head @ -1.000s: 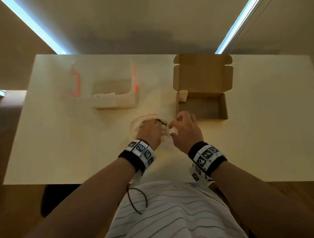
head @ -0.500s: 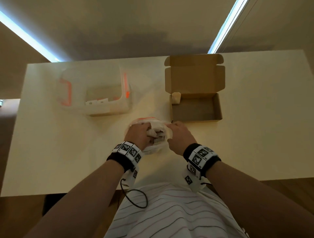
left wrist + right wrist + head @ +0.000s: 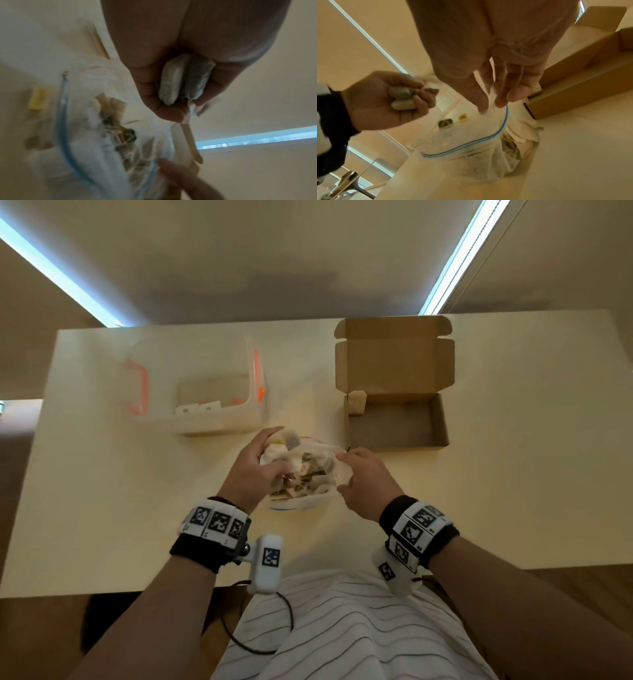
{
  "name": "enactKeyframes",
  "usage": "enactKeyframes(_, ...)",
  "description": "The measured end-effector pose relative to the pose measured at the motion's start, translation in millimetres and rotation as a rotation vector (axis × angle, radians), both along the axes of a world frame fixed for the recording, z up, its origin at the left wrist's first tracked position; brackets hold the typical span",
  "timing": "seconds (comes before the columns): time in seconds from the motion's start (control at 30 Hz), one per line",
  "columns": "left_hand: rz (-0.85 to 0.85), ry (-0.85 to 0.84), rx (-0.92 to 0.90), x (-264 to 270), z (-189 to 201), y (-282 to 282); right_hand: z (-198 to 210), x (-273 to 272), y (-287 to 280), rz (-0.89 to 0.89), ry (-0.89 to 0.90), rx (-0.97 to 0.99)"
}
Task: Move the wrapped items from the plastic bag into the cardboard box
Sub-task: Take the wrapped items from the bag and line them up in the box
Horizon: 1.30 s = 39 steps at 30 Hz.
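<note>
Holding wrapped items (image 3: 185, 79) in left grip (image 3: 255, 465) | right grip (image 3: 364, 482) pinching plastic bag (image 3: 471, 136) rim | bag contents blurred

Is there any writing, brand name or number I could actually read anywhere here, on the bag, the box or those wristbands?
None can be read.
Wristbands: black-and-white square code patterns only, no letters.
Plastic bag: no print visible, just a blue zip line.
Wrapped items in the left hand: blurred, no legible text.
Cardboard box: plain.
Clear container: small white labels, too small to read.
</note>
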State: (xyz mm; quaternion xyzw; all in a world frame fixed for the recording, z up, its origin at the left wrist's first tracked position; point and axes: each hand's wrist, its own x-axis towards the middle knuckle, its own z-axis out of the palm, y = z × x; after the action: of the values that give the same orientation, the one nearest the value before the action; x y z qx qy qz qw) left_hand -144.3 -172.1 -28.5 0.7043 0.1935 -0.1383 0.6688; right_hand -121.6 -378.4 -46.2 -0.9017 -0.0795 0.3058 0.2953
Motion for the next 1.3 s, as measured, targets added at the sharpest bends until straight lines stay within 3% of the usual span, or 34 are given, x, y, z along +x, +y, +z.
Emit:
enactKeyframes(0.07, 0.013, -0.047, -0.199, 2.7, 20.3, 0.9, -3.7, -0.6, -2.8, 0.016, 0.017, 0.002)
enactKeyframes(0.13, -0.023, -0.106, -0.26, 6.5, 39.1, 2.8, -3.3, -0.8, -4.5, 0.029, 0.009, 0.013)
enactKeyframes(0.3, -0.152, -0.214, -0.303, 17.3, 84.2, 4.4, 20.4, 6.0, -2.0, -0.025, -0.283, 0.253)
enactKeyframes(0.43, -0.141, -0.231, -0.449, 25.8, 101.0, 7.8, 53.9, 17.8, 16.3, 0.113, 0.014, 0.44)
enactKeyframes(0.57, 0.068, -0.162, -0.524, 31.9, 87.2, 19.6, 61.3, 15.4, 28.8, -0.107, 0.1, 0.709)
enactKeyframes(0.67, 0.164, -0.068, -0.607, 31.2, 72.1, 23.5, 61.4, 10.2, 22.6, -0.228, 0.147, 0.773)
enactKeyframes(0.97, 0.3, 0.174, -0.698, 25.9, 60.4, 13.8, 54.3, 18.5, -11.7, -0.259, 0.072, 0.64)
enactKeyframes(1.13, 0.33, 0.194, -0.78, 17.0, 58.7, -11.4, 54.3, 20.7, -13.9, -0.079, 0.052, 0.408)
enactKeyframes(1.2, 0.308, 0.18, -0.777, 14.2, 57.0, -22.1, 56.9, 19.0, -11.8, -0.063, -0.099, 0.324)
enactKeyframes(1.3, 0.303, 0.15, -0.716, 11.4, 51.2, -34.5, 67.1, 16.0, -4.1, -0.185, -0.391, 0.514)
